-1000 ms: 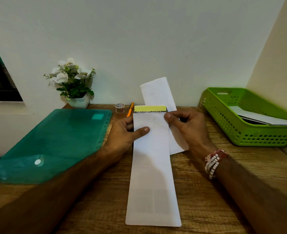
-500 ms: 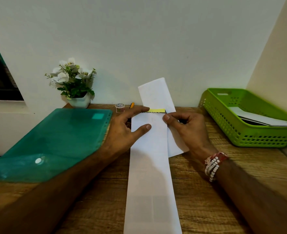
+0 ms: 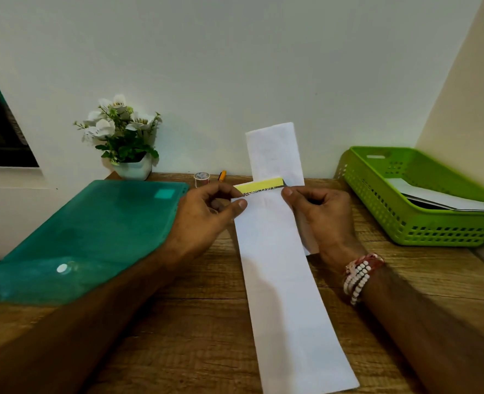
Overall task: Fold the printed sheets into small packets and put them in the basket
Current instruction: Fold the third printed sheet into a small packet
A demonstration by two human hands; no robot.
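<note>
A long white folded sheet [image 3: 280, 280] lies lengthwise on the wooden desk [image 3: 201, 331], its far end showing a yellow printed band. My left hand [image 3: 206, 211] pinches the far left corner of that end and lifts it. My right hand [image 3: 320, 211] pinches the far right corner. A second white folded strip [image 3: 275, 152] lies under it and leans up against the wall. The green basket [image 3: 377, 206] stands at the right and holds folded paper [image 3: 445, 199].
A green plastic folder [image 3: 93, 234] covers the desk's left part. By the wall stand a white pot of flowers [image 3: 127, 143], a small tape roll [image 3: 202, 177] and an orange pen [image 3: 221, 175]. A side wall closes off the right.
The left hand went from lying flat on the sheet to pinching its far corner. The yellow-banded end has lifted and tilted.
</note>
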